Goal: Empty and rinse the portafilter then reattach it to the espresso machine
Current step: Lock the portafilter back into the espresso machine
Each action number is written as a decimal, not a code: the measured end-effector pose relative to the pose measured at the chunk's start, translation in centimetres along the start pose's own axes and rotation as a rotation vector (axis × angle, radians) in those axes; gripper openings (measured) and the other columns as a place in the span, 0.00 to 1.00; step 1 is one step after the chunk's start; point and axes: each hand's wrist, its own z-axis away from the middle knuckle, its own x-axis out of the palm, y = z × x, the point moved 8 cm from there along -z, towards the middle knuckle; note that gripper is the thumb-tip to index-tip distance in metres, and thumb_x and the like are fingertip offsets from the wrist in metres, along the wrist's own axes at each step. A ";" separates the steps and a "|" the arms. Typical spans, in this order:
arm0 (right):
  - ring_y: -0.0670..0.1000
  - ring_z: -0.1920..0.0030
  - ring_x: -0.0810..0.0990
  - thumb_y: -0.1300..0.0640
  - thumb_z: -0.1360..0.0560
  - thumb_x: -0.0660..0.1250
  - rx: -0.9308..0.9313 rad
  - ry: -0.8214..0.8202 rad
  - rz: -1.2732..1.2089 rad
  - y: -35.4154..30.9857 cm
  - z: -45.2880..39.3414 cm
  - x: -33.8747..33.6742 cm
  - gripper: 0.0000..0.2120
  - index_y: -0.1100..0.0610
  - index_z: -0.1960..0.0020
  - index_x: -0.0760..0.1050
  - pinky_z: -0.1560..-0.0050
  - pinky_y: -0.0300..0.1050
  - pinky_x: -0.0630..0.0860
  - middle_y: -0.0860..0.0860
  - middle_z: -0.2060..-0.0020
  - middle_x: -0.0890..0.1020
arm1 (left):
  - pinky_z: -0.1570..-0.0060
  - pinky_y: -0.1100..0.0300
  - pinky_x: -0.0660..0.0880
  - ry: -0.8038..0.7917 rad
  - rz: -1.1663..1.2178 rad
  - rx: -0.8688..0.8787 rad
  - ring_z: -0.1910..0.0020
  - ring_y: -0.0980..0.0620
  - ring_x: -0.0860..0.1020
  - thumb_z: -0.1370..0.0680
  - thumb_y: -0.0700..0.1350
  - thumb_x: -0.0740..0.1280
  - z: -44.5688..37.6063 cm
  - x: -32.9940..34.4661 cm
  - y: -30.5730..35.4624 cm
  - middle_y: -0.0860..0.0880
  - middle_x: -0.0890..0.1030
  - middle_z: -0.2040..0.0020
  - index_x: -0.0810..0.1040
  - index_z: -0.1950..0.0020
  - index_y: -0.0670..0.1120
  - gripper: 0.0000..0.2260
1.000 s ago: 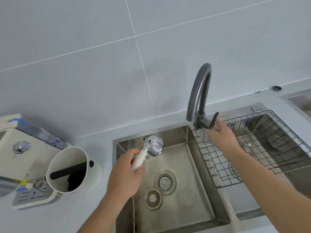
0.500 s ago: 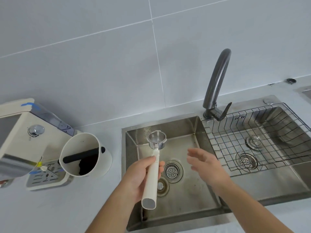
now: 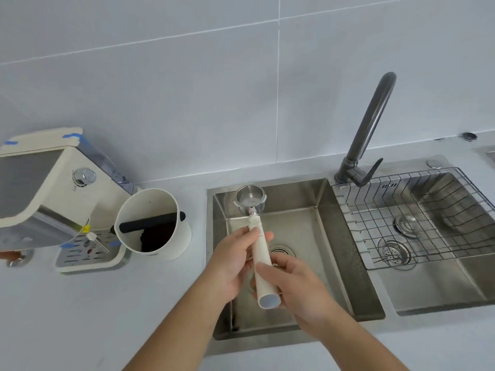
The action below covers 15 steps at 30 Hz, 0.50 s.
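Observation:
The portafilter (image 3: 261, 253) has a long cream handle and a steel basket (image 3: 250, 197) that faces up and looks empty. It hangs over the left sink basin (image 3: 300, 231), basket end pointing away from me. My left hand (image 3: 235, 259) grips the handle from the left near its middle. My right hand (image 3: 297, 285) wraps the handle's near end from the right. The cream espresso machine (image 3: 51, 188) stands at the far left on the counter, with its drip tray (image 3: 88, 254) below.
A white knock box (image 3: 154, 223) with a black bar and dark coffee grounds stands between the machine and the sink. A dark curved tap (image 3: 369, 129) rises behind the sinks. A wire rack (image 3: 417, 218) sits in the right basin. A tiled wall is behind.
My right hand left the tap lever, crossed to the left and closed on the near end of the handle. The portafilter turned basket-up. The view shifted left.

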 end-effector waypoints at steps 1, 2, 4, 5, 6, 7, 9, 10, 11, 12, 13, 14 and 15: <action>0.54 0.59 0.83 0.47 0.36 0.74 -0.009 0.010 0.002 0.0 0.2 0.6 0.17 0.52 0.50 0.84 0.54 0.53 0.77 0.57 0.60 0.85 | 0.51 0.55 0.78 -0.006 -0.017 0.011 0.54 0.50 0.82 0.20 0.45 0.65 0.2 -0.6 0.1 0.48 0.87 0.48 0.80 0.44 0.44 0.08; 0.54 0.59 0.83 0.47 0.36 0.74 -0.018 0.024 0.007 0.0 0.4 1.1 0.18 0.53 0.49 0.84 0.54 0.53 0.77 0.57 0.60 0.85 | 0.52 0.55 0.78 -0.008 -0.032 0.021 0.55 0.50 0.82 0.20 0.45 0.66 0.3 -1.2 0.3 0.47 0.87 0.49 0.81 0.45 0.44 0.08; 0.53 0.60 0.82 0.48 0.34 0.73 -0.032 0.038 0.021 0.1 0.8 2.4 0.17 0.54 0.48 0.83 0.57 0.50 0.76 0.56 0.60 0.84 | 0.58 0.58 0.78 -0.002 -0.070 0.041 0.59 0.52 0.82 0.22 0.44 0.68 0.6 -2.5 0.7 0.48 0.87 0.54 0.83 0.49 0.44 0.06; 0.53 0.60 0.82 0.49 0.33 0.72 -0.039 0.045 0.030 0.1 1.0 3.1 0.16 0.55 0.48 0.82 0.57 0.49 0.76 0.56 0.60 0.84 | 0.60 0.59 0.77 -0.004 -0.102 0.051 0.62 0.53 0.82 0.22 0.44 0.69 0.8 -3.2 0.9 0.49 0.87 0.57 0.84 0.51 0.45 0.06; 0.53 0.60 0.81 0.51 0.32 0.72 -0.044 0.058 0.034 0.4 1.2 3.9 0.15 0.56 0.48 0.82 0.58 0.49 0.75 0.56 0.60 0.84 | 0.60 0.59 0.77 -0.012 -0.135 0.062 0.63 0.53 0.81 0.23 0.44 0.69 1.1 -4.1 1.1 0.49 0.86 0.60 0.85 0.53 0.45 0.06; 0.53 0.61 0.80 0.51 0.32 0.71 -0.041 0.066 0.036 0.6 1.4 4.7 0.15 0.56 0.48 0.82 0.58 0.49 0.75 0.57 0.60 0.83 | 0.57 0.57 0.76 -0.019 -0.165 0.077 0.63 0.52 0.81 0.23 0.44 0.69 1.4 -4.8 1.4 0.49 0.85 0.61 0.85 0.55 0.46 0.05; 0.53 0.61 0.80 0.53 0.30 0.72 -0.043 0.069 0.029 1.2 1.7 6.5 0.13 0.57 0.47 0.82 0.60 0.47 0.75 0.57 0.60 0.82 | 0.50 0.50 0.75 -0.043 -0.213 0.108 0.60 0.48 0.79 0.24 0.44 0.70 2.1 -6.4 1.9 0.48 0.83 0.62 0.86 0.57 0.46 0.06; 0.52 0.61 0.79 0.55 0.28 0.72 -0.048 0.068 0.018 1.6 1.8 7.4 0.11 0.57 0.47 0.82 0.61 0.46 0.76 0.57 0.60 0.82 | 0.47 0.48 0.75 -0.057 -0.233 0.122 0.59 0.47 0.79 0.24 0.45 0.70 2.4 -7.1 2.1 0.48 0.83 0.61 0.86 0.56 0.47 0.05; 0.52 0.61 0.79 0.57 0.26 0.71 -0.051 0.068 0.005 2.0 2.0 8.5 0.08 0.58 0.47 0.82 0.61 0.45 0.77 0.57 0.60 0.82 | 0.46 0.46 0.75 -0.069 -0.249 0.133 0.58 0.47 0.79 0.25 0.45 0.71 2.9 -8.0 2.3 0.48 0.84 0.60 0.86 0.55 0.47 0.05; 0.52 0.62 0.80 0.59 0.25 0.70 -0.049 0.068 -0.002 2.4 2.1 9.3 0.07 0.58 0.47 0.81 0.62 0.45 0.77 0.57 0.60 0.82 | 0.45 0.46 0.76 -0.081 -0.259 0.143 0.58 0.47 0.79 0.25 0.46 0.71 3.2 -8.8 2.5 0.48 0.84 0.60 0.86 0.54 0.47 0.05; 0.52 0.62 0.80 0.60 0.24 0.69 -0.046 0.066 0.003 2.8 2.2 10.2 0.06 0.59 0.47 0.81 0.62 0.45 0.77 0.57 0.60 0.82 | 0.46 0.47 0.76 -0.092 -0.264 0.148 0.58 0.48 0.79 0.25 0.46 0.71 3.7 -9.6 2.5 0.48 0.84 0.60 0.86 0.54 0.47 0.05; 0.52 0.63 0.80 0.61 0.24 0.69 -0.044 0.064 0.016 3.2 2.3 11.0 0.07 0.60 0.47 0.81 0.62 0.46 0.77 0.57 0.61 0.83 | 0.48 0.49 0.75 -0.103 -0.265 0.147 0.59 0.48 0.79 0.25 0.46 0.71 4.1 -10.4 2.5 0.48 0.84 0.60 0.86 0.54 0.47 0.05; 0.52 0.63 0.80 0.61 0.24 0.69 -0.044 0.061 0.025 3.7 2.3 12.3 0.07 0.60 0.47 0.80 0.62 0.46 0.77 0.57 0.61 0.83 | 0.50 0.51 0.74 -0.110 -0.268 0.148 0.60 0.49 0.79 0.25 0.46 0.71 4.6 -11.7 2.5 0.49 0.83 0.60 0.86 0.54 0.47 0.05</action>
